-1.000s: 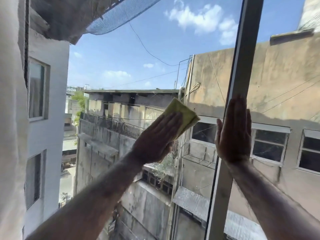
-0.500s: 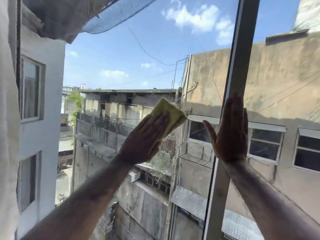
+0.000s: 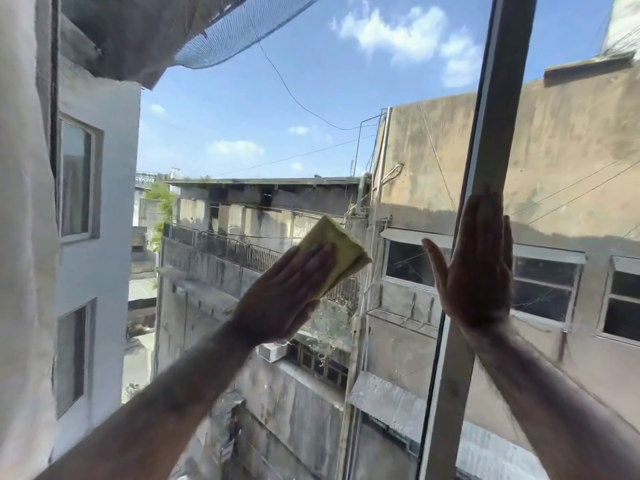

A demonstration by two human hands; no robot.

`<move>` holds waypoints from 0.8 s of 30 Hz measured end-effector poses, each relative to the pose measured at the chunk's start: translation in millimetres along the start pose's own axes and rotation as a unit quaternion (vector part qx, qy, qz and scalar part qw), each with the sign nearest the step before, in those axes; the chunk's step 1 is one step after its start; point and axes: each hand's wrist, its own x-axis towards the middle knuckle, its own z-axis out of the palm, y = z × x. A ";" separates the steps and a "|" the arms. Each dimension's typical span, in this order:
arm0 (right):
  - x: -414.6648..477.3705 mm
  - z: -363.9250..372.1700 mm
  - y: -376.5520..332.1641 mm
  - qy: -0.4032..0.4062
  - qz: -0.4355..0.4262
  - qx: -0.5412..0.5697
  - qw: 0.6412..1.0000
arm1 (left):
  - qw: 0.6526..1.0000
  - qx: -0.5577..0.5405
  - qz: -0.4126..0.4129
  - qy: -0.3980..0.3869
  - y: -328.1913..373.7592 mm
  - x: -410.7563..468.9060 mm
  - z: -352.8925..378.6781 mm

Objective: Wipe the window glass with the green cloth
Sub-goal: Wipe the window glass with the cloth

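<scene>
A folded yellow-green cloth is pressed flat against the window glass near the middle of the view. My left hand lies flat over its lower left part, fingers together, holding it to the pane. My right hand rests open and flat on the grey vertical window frame, thumb spread onto the glass to the left.
A white curtain hangs along the left edge. Beyond the glass are concrete buildings, a blue net overhead and sky. Another pane lies right of the frame.
My left hand has slid the cloth leftward across the glass. My right hand stays on the frame, with its thumb spread further out.
</scene>
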 end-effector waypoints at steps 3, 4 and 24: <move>0.1 -0.4 0.1 -0.004 0.005 0.001 1.000 | 0.962 -0.007 -0.269 0.042 -36.8 -26.2 -11.4; 0.2 -0.4 0.3 -0.004 0.007 0.000 1.000 | 0.923 -0.011 -0.379 0.063 -46.2 -19.8 -14.3; 0.5 3.5 0.9 0.004 0.013 0.017 1.000 | 0.973 -0.026 -0.217 0.068 13.7 93.8 -31.6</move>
